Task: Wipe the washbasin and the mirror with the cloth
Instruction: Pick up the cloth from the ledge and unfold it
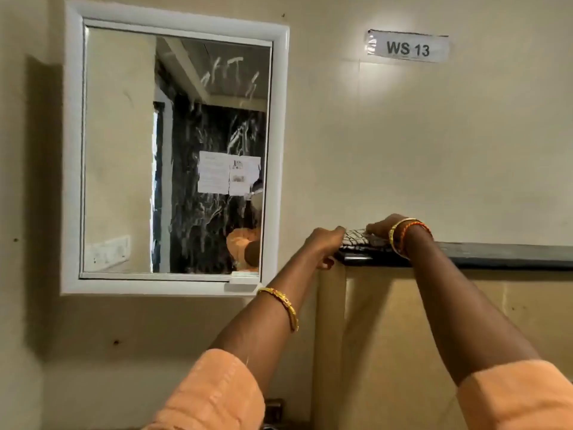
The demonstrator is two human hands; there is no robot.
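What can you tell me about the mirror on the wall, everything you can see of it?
The mirror is a rectangular pane in a white, plastic-looking frame, mounted upright on the beige wall, left of the dark ledge. Its glass is covered in wet-looking streaks and smears, heaviest on the right half. It reflects a beige wall, a dark marbled surface with papers stuck on it, and part of an orange sleeve. A small white tab sits at the lower right of the frame. Nothing touches it; both hands are at the ledge.

- White-framed rectangular mirror [173, 150]: on the wall, left.
- Dark stone ledge [480, 254]: right of the mirror, lower.
- Black-and-white patterned cloth [359, 240]: on the ledge's left end, between both hands.
- Laminated "WS 13" label [407, 46]: above the ledge.
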